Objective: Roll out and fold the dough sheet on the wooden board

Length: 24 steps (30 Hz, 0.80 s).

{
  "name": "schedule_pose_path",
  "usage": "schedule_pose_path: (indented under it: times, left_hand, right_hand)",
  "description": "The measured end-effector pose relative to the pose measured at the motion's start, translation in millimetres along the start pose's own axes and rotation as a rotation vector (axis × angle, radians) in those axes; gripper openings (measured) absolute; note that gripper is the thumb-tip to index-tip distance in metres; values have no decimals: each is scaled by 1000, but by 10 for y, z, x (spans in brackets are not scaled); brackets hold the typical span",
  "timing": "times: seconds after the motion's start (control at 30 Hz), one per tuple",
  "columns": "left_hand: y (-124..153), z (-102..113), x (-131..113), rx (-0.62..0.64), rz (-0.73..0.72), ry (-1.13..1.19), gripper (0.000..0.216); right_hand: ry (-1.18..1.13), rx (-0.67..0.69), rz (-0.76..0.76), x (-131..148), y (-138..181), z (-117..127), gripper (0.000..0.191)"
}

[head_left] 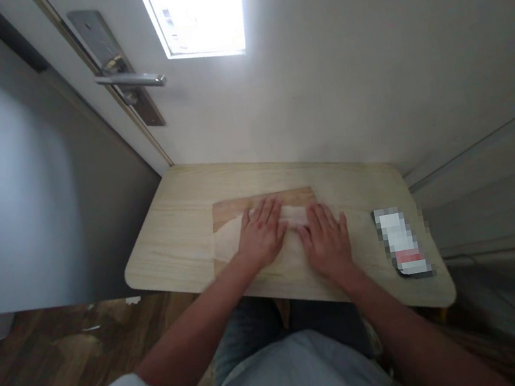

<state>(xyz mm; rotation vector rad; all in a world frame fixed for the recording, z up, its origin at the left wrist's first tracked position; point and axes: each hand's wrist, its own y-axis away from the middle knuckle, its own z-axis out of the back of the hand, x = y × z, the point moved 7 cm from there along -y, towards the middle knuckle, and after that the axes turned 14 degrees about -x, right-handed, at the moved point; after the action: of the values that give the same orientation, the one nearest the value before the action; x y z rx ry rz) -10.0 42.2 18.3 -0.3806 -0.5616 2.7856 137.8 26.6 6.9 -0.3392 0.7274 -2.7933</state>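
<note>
A sheet of brown paper (229, 234), partly folded so a paler flap lies over it, rests in the middle of a small light wooden table (175, 233). My left hand (260, 235) lies flat on the paper with fingers stretched out. My right hand (327, 238) presses flat beside it, fingers spread, on the right part of the sheet. The two hands nearly touch at the fingertips. Neither hand holds anything.
A phone (403, 242) lies on the table's right side. A white door with a metal handle (132, 80) and a bright window pane (197, 9) stands right behind the table. A grey wall is at the left, dark wood floor below.
</note>
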Motion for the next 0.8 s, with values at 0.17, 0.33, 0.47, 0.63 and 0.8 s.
schedule_pose_path:
  times: [0.17, 0.33, 0.47, 0.63, 0.8]
  left_hand:
    - [-683, -253, 179, 7, 54, -54, 52]
    - [-417, -112, 91, -10, 23, -35, 52]
    - [360, 209, -102, -2, -34, 22, 52]
    - [959, 388, -225, 48, -49, 33, 56]
    - [381, 167, -88, -8, 7, -13, 56]
  right_hand:
    - [59, 55, -65, -138, -684, -258, 55]
    - [33, 84, -44, -69, -417, -178, 55]
    - [-28, 36, 77, 156, 331, 199, 58]
    - [-79, 22, 113, 287, 866, 477, 65]
    - [-62, 5, 67, 140, 253, 134, 57]
